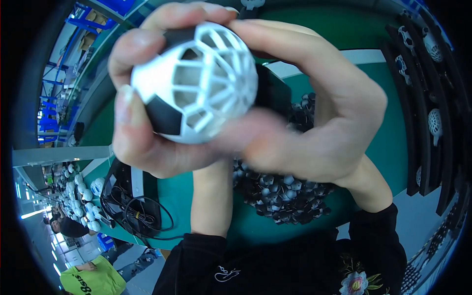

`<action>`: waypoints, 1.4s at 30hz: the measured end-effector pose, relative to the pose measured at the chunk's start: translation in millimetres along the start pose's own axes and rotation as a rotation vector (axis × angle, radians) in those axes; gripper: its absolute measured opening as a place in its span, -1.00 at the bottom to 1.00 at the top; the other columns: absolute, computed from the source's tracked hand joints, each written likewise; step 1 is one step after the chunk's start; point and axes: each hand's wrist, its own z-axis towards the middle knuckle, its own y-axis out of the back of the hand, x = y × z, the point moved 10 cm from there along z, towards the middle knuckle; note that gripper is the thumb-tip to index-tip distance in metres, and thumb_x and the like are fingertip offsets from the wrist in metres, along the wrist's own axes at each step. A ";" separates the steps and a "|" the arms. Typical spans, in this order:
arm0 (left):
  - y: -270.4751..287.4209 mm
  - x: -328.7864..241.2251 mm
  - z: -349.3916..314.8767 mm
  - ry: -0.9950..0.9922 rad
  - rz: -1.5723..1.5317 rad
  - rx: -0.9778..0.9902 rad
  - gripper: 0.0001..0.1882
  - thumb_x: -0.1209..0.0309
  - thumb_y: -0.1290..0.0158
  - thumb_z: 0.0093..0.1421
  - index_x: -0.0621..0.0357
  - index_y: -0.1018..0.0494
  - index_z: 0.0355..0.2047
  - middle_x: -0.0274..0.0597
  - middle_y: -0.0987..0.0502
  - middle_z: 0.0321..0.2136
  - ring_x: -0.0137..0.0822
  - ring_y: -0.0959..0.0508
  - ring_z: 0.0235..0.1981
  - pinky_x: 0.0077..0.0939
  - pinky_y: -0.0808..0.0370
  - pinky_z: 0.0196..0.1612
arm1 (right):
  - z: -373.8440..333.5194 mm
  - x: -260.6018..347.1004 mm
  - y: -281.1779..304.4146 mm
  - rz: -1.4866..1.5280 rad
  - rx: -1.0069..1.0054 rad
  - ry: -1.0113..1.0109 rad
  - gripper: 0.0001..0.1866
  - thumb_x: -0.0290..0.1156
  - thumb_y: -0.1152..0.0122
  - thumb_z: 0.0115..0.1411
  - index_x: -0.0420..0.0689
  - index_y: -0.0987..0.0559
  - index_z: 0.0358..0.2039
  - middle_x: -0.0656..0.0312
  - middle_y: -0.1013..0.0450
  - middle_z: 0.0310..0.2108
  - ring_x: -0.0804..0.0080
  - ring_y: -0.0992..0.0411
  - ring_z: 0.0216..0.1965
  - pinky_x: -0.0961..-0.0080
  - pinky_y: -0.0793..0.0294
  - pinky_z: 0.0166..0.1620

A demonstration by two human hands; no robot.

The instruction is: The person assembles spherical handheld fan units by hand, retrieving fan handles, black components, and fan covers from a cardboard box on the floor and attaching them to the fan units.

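Note:
Close to the camera is a white ball-shaped plastic shell [157,78] with an openwork grille on its right side and black pentagon patches, like a small football. My left hand [142,147] is wrapped round its left and underside, fingers curled over the top edge. From the right, my right hand [344,108] reaches over it, its fingers at the shell's upper right and its thumb by the lower right, smeared by motion. Beneath the hands, a heap of small black plastic pieces [285,196] lies on the green tabletop [179,196].
A black device with coiled cable [140,211] sits at left, with many white round parts [81,191] beyond it. Dark racks [413,98] holding white grille parts [434,123] stand at right. A black box [275,91] is behind the shell. A person in a yellow-green shirt [96,278] is lower left.

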 end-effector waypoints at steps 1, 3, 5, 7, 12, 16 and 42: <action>0.5 -3.7 0.6 -0.008 0.070 0.009 -0.54 0.11 0.33 -0.01 0.04 -0.40 -0.22 -0.12 -0.47 -0.23 -0.13 -0.47 -0.17 -0.18 -0.41 -0.04 | -3.4 3.9 -2.2 0.009 0.021 -0.024 -0.77 -0.49 -0.22 0.04 -0.35 -0.55 -0.29 0.10 -0.53 -0.35 0.50 -0.45 -0.40 0.70 -0.45 -0.30; 0.5 -10.1 1.0 -0.023 0.210 0.025 -0.50 0.11 0.36 -0.01 0.10 -0.37 -0.19 -0.03 -0.47 -0.21 -0.07 -0.49 -0.20 -0.17 -0.45 -0.08 | -0.6 -1.7 -13.9 0.027 0.062 -0.073 -0.76 -0.48 -0.22 0.04 -0.35 -0.55 -0.29 0.11 -0.53 -0.35 0.50 -0.45 -0.40 0.69 -0.45 -0.30; 0.2 -11.3 0.9 -0.031 0.279 0.034 -0.48 0.12 0.38 -0.01 0.14 -0.36 -0.18 0.02 -0.46 -0.20 -0.05 -0.50 -0.21 -0.16 -0.47 -0.10 | -2.0 -8.2 -9.8 0.041 0.097 -0.113 -0.76 -0.47 -0.22 0.03 -0.35 -0.55 -0.29 0.11 -0.53 -0.35 0.49 -0.45 -0.40 0.69 -0.44 -0.30; 0.1 -14.3 1.5 -0.082 0.339 0.038 -0.47 0.13 0.39 -0.02 0.18 -0.34 -0.16 0.08 -0.46 -0.21 -0.01 -0.51 -0.23 -0.15 -0.48 -0.13 | -0.7 -15.4 -14.0 0.053 0.123 -0.147 -0.76 -0.46 -0.22 0.03 -0.35 -0.55 -0.29 0.11 -0.53 -0.35 0.49 -0.45 -0.40 0.68 -0.44 -0.30; 2.1 -20.7 -0.8 -0.126 0.455 -0.026 -0.45 0.15 0.39 -0.03 0.22 -0.33 -0.14 0.14 -0.45 -0.23 0.04 -0.51 -0.26 -0.13 -0.50 -0.14 | -6.1 -23.6 5.5 0.088 0.190 -0.248 -0.75 -0.45 -0.23 0.03 -0.35 -0.56 -0.30 0.11 -0.53 -0.35 0.48 -0.45 -0.40 0.67 -0.44 -0.30; 6.0 -25.1 -0.4 -0.133 0.512 -0.058 -0.45 0.15 0.38 -0.02 0.23 -0.33 -0.14 0.14 -0.45 -0.22 0.05 -0.51 -0.27 -0.11 -0.49 -0.15 | -10.7 -36.7 -5.2 0.122 0.242 -0.345 -0.74 -0.43 -0.23 0.02 -0.34 -0.56 -0.30 0.11 -0.53 -0.35 0.47 -0.45 -0.40 0.66 -0.44 -0.30; 74.2 -3.1 -12.5 0.434 0.278 -0.632 -0.54 0.23 0.24 0.10 0.36 -0.34 -0.14 0.13 -0.45 -0.24 0.06 -0.51 -0.25 -0.19 -0.46 -0.45 | -52.3 -115.6 -47.7 -0.023 0.702 -0.793 -0.82 -0.45 -0.18 0.03 -0.28 -0.59 -0.37 0.18 -0.46 -0.56 0.51 -0.39 -0.58 0.63 -0.41 -0.44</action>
